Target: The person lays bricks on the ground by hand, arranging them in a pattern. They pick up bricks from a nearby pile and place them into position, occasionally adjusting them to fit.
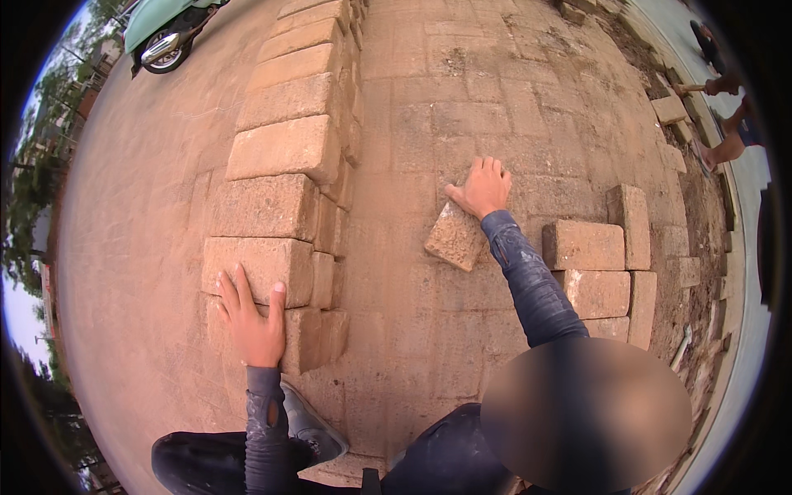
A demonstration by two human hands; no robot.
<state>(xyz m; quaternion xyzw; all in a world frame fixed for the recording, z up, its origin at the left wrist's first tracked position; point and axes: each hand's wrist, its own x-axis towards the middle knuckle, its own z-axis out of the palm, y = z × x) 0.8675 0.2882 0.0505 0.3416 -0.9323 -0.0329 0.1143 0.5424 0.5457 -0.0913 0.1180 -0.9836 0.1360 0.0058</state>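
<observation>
My left hand (252, 318) rests on the near blocks of a long row of stacked, sandy paving bricks (257, 262), its fingers spread apart. Toward the middle, my right hand (480, 190) grips the upper end of a loose rough-faced brick (454, 241), thumb at its corner and fingers curled over the far side, partly hidden. To the right of that brick, a small group of bricks (584, 246) sits on the paving (396, 313), some lengthwise and some crosswise.
A pale green scooter (169, 45) stands at top left. At right run a dirt strip with broken pieces (668, 111) and a pale curbed surface (747, 231); another person's bare legs and hand (726, 140) show there. My shoe (309, 429) is below. A blurred oval covers the lower right.
</observation>
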